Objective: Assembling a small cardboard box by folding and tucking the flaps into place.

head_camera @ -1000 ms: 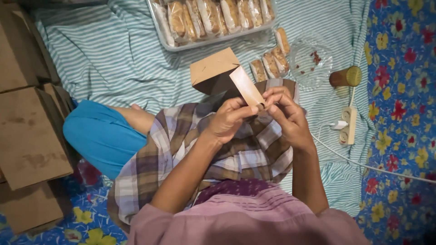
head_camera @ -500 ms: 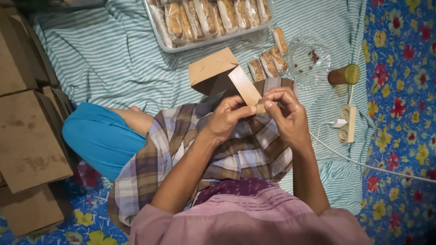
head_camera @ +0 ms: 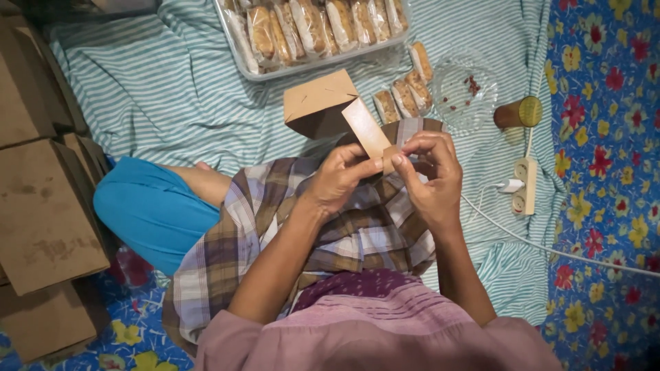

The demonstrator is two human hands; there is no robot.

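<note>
The brown cardboard box (head_camera: 320, 104) sat tilted above the person's lap, its long flap (head_camera: 367, 130) pinched at the tip by both hands. The left hand (head_camera: 340, 177) gripped the flap from below; the right hand (head_camera: 430, 180) closed its fingertips on the same end. Just beyond lay wrapped pastries (head_camera: 404, 96), a clear tray (head_camera: 237, 38) of more, and a power strip (head_camera: 526, 185).

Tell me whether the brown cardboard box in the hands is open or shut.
Open. The brown cardboard box has one long flap sticking out, pinched at its end by the left hand and right hand.
</note>
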